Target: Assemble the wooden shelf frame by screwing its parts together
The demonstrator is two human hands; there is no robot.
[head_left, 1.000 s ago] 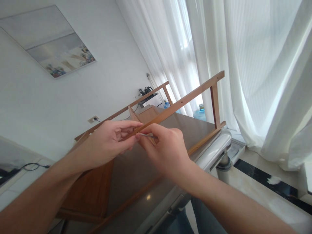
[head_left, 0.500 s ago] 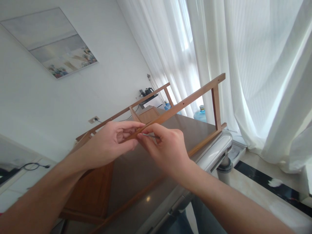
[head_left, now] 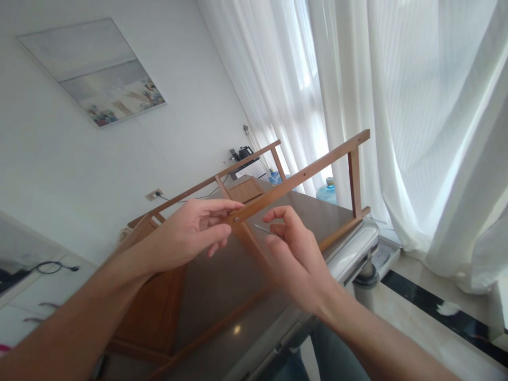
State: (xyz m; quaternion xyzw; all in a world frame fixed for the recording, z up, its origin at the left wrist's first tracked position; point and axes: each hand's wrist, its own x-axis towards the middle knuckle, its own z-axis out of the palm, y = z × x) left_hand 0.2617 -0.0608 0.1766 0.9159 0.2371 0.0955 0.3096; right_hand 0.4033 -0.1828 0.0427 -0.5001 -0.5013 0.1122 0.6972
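A wooden frame [head_left: 305, 173] of thin rails stands on a dark table [head_left: 222, 286]. My left hand [head_left: 190, 233] pinches the near rail beside a small screw [head_left: 236, 218] set in the rail. My right hand [head_left: 293, 254] is just to the right of that spot and a little below the rail. Its fingers are curled around a thin metal tool [head_left: 262, 229], whose tip points toward the screw without touching it.
A wooden panel [head_left: 146, 312] lies at the table's left. The table's pale rounded edge [head_left: 353, 248] runs at the right, with white curtains [head_left: 397, 106] behind. A water bottle [head_left: 327, 191] stands on the floor. A picture [head_left: 95, 74] hangs on the wall.
My right hand has drawn back from the rail with the thin tool, uncovering the screw. My left hand keeps its hold. The view has shifted slightly.
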